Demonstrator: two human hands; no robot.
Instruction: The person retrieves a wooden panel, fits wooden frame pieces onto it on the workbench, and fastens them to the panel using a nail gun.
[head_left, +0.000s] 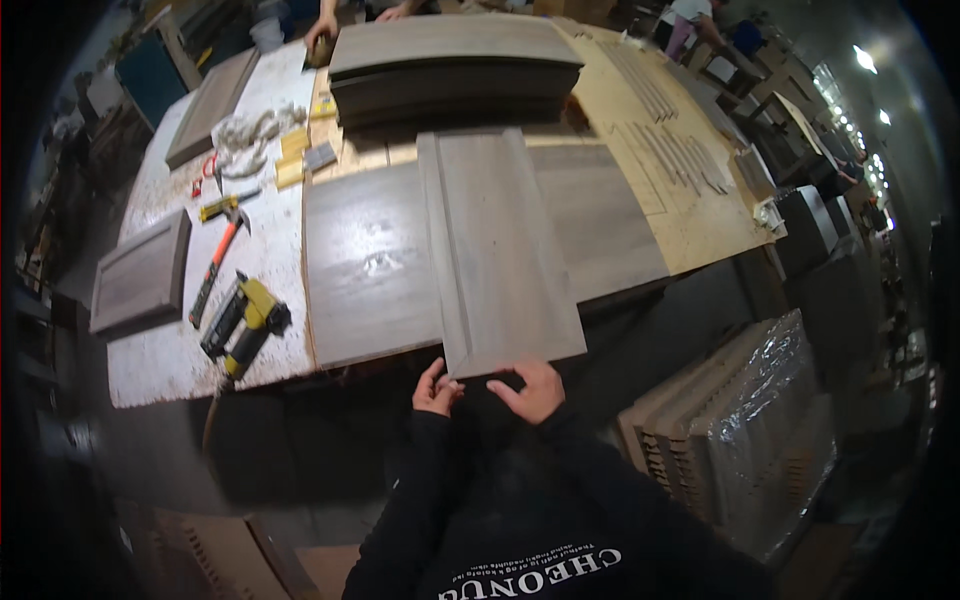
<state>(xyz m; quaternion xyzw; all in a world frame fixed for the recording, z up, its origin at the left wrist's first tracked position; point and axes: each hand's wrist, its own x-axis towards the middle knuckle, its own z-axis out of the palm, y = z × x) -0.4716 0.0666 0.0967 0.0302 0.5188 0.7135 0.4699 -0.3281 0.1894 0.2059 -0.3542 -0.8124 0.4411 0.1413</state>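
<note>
A long grey-brown wood cabinet door (500, 240) with a raised frame edge lies lengthwise in front of me. Its near end juts past the table's front edge. My left hand (435, 390) is at the door's near left corner, fingers curled around the edge. At the near edge, further right, my right hand (532, 390) grips the door, its thumb apart from fingers partly hidden by the wood. Under the door rests a wide flat grey-brown panel (370, 265), showing on both sides of it.
Left on the white tabletop (280, 330) lie a yellow-black nail gun (245, 320), an orange-handled hammer (218, 262) and a small framed door (140, 272). A panel stack (455, 70) stands behind; another person's hand (322, 30) is beside it. Plastic-wrapped panels (745, 430) stand right.
</note>
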